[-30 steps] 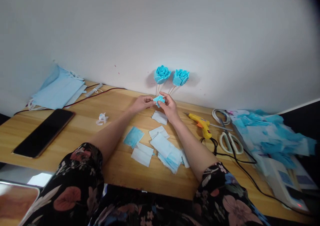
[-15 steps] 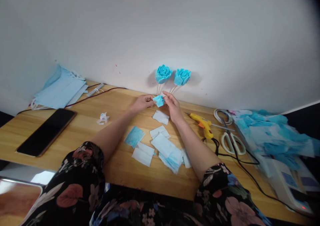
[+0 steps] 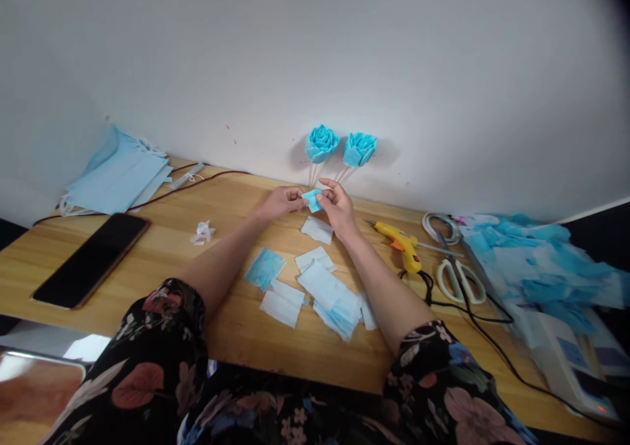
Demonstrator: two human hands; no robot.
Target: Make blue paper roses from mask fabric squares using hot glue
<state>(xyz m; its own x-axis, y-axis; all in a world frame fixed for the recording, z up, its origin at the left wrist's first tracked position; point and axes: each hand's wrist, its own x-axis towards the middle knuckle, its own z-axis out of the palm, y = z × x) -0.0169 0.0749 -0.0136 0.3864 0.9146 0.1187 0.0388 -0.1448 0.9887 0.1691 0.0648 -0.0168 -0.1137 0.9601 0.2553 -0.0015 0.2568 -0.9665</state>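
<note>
Near edge, bottom of frame: floral sleeves over the tabletop. Lower centre: loose stack of cut sheets, with a white sheet and a blue square just left of it. Left of frame, dark phone lying flat. Right of centre, scissors and yellow glue gun, nozzle toward the hands. Next out, a single pale sheet on the tabletop, just below the hands. Dead centre is the work: small blue piece, held up between both hands. Left hand: fingers pinched narrow on its left edge. Right hand: thumb and fingers closed on its right side, one finger extended clear above. Handling, my read: next to no weight, soft, limp, creases easily; probably not slippery, but thin enough to tear or fray at cut edges if pulled hard. Best hold: light pinch at opposite edges or corners, middle left free. Exact fold hidden by fingers. Behind, upper centre: two blue flowers, left one and right one, on thin stems near the wall.
</note>
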